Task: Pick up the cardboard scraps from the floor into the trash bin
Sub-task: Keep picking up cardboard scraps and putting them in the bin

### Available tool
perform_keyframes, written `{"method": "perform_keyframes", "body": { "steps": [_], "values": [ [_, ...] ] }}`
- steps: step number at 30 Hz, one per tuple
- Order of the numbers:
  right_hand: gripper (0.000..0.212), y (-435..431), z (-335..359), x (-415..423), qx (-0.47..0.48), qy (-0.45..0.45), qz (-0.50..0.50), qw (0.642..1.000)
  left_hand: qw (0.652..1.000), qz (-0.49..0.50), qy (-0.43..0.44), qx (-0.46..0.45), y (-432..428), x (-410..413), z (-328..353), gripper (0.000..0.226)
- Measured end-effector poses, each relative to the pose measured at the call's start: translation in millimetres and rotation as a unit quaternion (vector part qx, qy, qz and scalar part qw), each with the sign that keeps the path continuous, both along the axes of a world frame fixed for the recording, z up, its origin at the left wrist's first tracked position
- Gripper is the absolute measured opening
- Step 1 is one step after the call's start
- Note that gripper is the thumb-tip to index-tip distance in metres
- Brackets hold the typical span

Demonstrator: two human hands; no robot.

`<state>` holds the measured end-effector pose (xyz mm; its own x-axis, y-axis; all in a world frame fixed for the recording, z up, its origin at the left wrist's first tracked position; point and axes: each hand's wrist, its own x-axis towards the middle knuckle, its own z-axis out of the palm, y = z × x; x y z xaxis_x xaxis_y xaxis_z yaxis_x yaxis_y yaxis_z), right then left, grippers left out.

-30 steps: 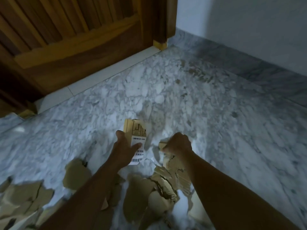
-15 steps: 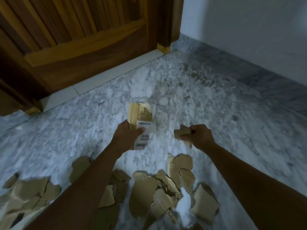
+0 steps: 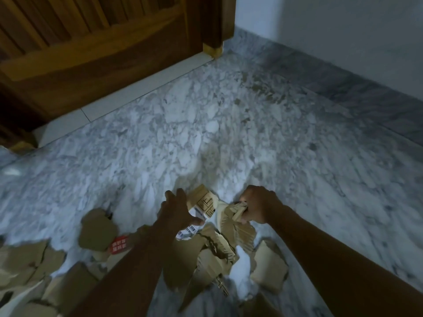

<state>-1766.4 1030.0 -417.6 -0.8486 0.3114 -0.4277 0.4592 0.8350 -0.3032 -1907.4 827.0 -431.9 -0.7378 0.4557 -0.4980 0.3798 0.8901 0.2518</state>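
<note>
Torn brown cardboard scraps [image 3: 206, 259] lie scattered on the marble floor [image 3: 206, 133] in the lower half of the head view. My left hand [image 3: 176, 209] holds a cardboard piece with a white barcode label [image 3: 202, 204], thumb on its printed face. To the right, my right hand [image 3: 258, 205] grips a crumpled cardboard scrap [image 3: 235, 211] low over the pile. A scrap with a red sticker [image 3: 119, 244] lies left of my left forearm. No trash bin is in view.
A wooden door [image 3: 91, 42] with a pale threshold strip [image 3: 142, 88] fills the upper left. A white wall [image 3: 343, 30] with a grey marble skirting [image 3: 343, 83] runs along the right. More scraps [image 3: 29, 266] lie at the lower left.
Both hands have come back down toward the pile after lifting. The labelled piece is still in my left hand, and my right hand has closed in beside it with its scrap.
</note>
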Motion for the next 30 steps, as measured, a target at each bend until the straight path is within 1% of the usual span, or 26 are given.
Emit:
{"method": "perform_keyframes", "body": {
  "steps": [1, 2, 5, 8, 10, 12, 13, 15, 17, 19, 21, 23, 25, 26, 28, 30],
  "values": [
    [0.050, -2, -2, 2, 0.022, 0.004, 0.003, 1.000, 1.000, 0.003, -0.005, 0.008, 2, 1, -1, 0.099],
    [0.051, -2, -4, 4, 0.022, 0.010, -0.001, 1.000, 1.000, 0.009, -0.012, 0.018, 3, 1, -1, 0.097],
    [0.050, 4, -8, 11, -0.046, 0.017, -0.038, 0.998, 1.000, 0.005, -0.022, 0.015, 5, 1, 3, 0.079],
    [0.039, 12, -7, 17, -0.050, 0.015, -0.044, 0.998, 0.999, -0.004, -0.024, 0.022, 7, 4, 4, 0.060],
    [0.030, 19, -1, 20, -0.054, 0.055, -0.061, 0.995, 0.999, 0.002, -0.016, 0.049, 6, 7, 3, 0.053],
    [0.031, 25, 8, 24, -0.056, 0.085, -0.074, 0.992, 0.995, 0.025, -0.007, 0.095, 4, 7, 5, 0.048],
    [0.033, 26, 15, 26, -0.058, 0.079, -0.067, 0.993, 0.992, 0.037, -0.005, 0.121, 3, 5, 7, 0.047],
    [0.033, 25, 26, 34, -0.085, 0.030, -0.036, 0.995, 0.987, 0.034, -0.010, 0.156, 1, -1, 14, 0.047],
    [0.031, 16, 30, 41, -0.104, -0.032, 0.010, 0.994, 0.985, 0.017, -0.024, 0.168, 1, -8, 23, 0.047],
    [0.035, 3, 26, 46, -0.107, -0.063, 0.023, 0.992, 0.984, -0.001, -0.038, 0.177, 3, -13, 35, 0.046],
    [0.041, -15, 19, 52, -0.113, -0.064, 0.005, 0.991, 0.981, -0.011, -0.052, 0.189, 6, -18, 45, 0.045],
    [0.055, -33, 10, 55, -0.064, -0.050, -0.007, 0.997, 0.976, -0.021, -0.073, 0.206, 10, -24, 54, 0.045],
    [0.060, -47, 2, 56, -0.002, -0.025, -0.014, 1.000, 0.969, -0.030, -0.098, 0.223, 14, -27, 63, 0.045],
    [0.061, -50, -1, 56, 0.010, -0.017, -0.022, 1.000, 0.965, -0.032, -0.120, 0.232, 17, -27, 67, 0.046],
    [0.061, -52, -3, 56, -0.006, -0.006, -0.035, 0.999, 0.955, -0.041, -0.162, 0.244, 22, -23, 74, 0.047],
    [0.054, -50, 0, 59, -0.049, 0.020, -0.048, 0.997, 0.953, -0.052, -0.182, 0.237, 27, -14, 76, 0.048]
  ]
}}
